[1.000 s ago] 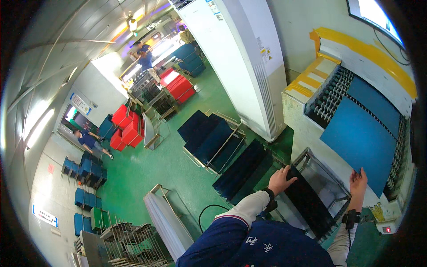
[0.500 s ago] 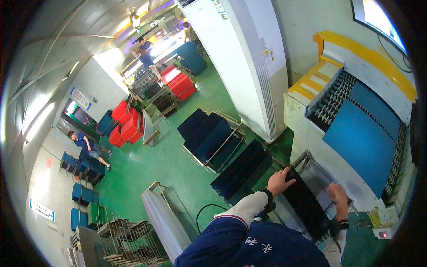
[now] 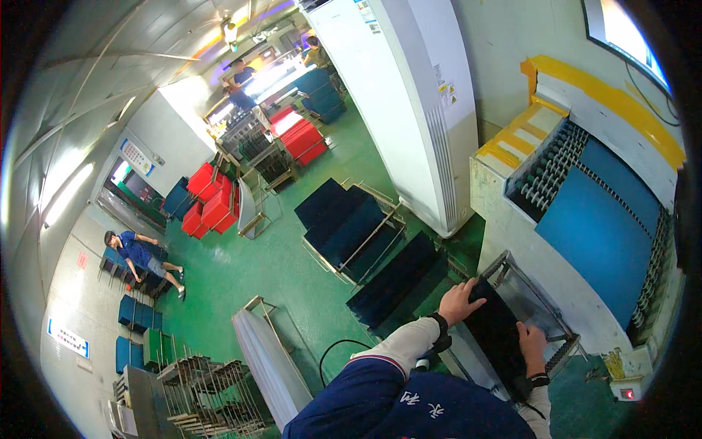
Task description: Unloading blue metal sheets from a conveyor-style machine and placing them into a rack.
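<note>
A stack of dark, flat rectangular panels (image 3: 491, 329) sits in a metal-framed rack (image 3: 545, 307) in front of me, at the lower right. My left hand (image 3: 461, 301) lies at the stack's far left corner, fingers stretched over the edge and thumb apart. On the opposite side, my right hand (image 3: 531, 345) touches the panels' right edge with its fingers bent against it; part of the fingers is hidden. Right of the rack, a roller conveyor (image 3: 541, 179) carries blue panels (image 3: 596, 234).
Left of my rack stands another row of dark panels (image 3: 398, 282), with a loaded rack (image 3: 351, 227) beyond. A tall white cabinet unit (image 3: 398, 110) rises behind. A pale-sheeted rack (image 3: 267, 366) and wire racks (image 3: 208, 395) stand left. A person (image 3: 135, 252) is at the far left.
My right hand has come left from above the rack's right side onto the panels' edge. My left hand has stayed at its corner. The person at the far left has changed posture.
</note>
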Available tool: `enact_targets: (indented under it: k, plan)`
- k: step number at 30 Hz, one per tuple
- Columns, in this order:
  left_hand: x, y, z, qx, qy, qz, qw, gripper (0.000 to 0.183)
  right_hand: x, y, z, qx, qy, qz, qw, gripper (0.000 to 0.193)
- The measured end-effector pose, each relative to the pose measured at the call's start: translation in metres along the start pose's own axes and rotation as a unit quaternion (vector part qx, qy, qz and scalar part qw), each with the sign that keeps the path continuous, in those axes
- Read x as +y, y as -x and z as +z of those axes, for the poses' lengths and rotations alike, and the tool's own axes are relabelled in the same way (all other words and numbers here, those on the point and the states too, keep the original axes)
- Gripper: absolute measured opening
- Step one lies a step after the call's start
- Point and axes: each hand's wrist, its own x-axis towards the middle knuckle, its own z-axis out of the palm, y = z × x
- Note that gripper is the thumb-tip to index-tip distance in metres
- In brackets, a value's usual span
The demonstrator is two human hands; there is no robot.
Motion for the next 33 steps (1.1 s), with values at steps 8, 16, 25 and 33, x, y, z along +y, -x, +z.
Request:
enact_targets:
  k: [8, 16, 25, 33]
  plan:
    - [0.003, 0.001, -0.003, -0.003, 0.003, -0.014, 1.000, 0.073, -0.001, -0.001, -0.001, -0.030, 0.041, -0.052, 0.997, 0.052]
    - [-0.006, 0.001, 0.005, 0.005, 0.020, -0.005, 1.000, 0.075, -0.016, 0.002, -0.002, -0.059, 0.095, 0.033, 0.993, 0.043]
    - [-0.009, 0.000, 0.008, 0.009, 0.018, 0.003, 1.000, 0.074, -0.006, 0.006, 0.011, -0.046, 0.123, 0.041, 0.990, 0.040]
    - [-0.012, -0.002, 0.009, 0.004, 0.026, 0.006, 1.000, 0.072, 0.000, -0.007, 0.004, -0.053, 0.101, 0.044, 0.993, 0.042]
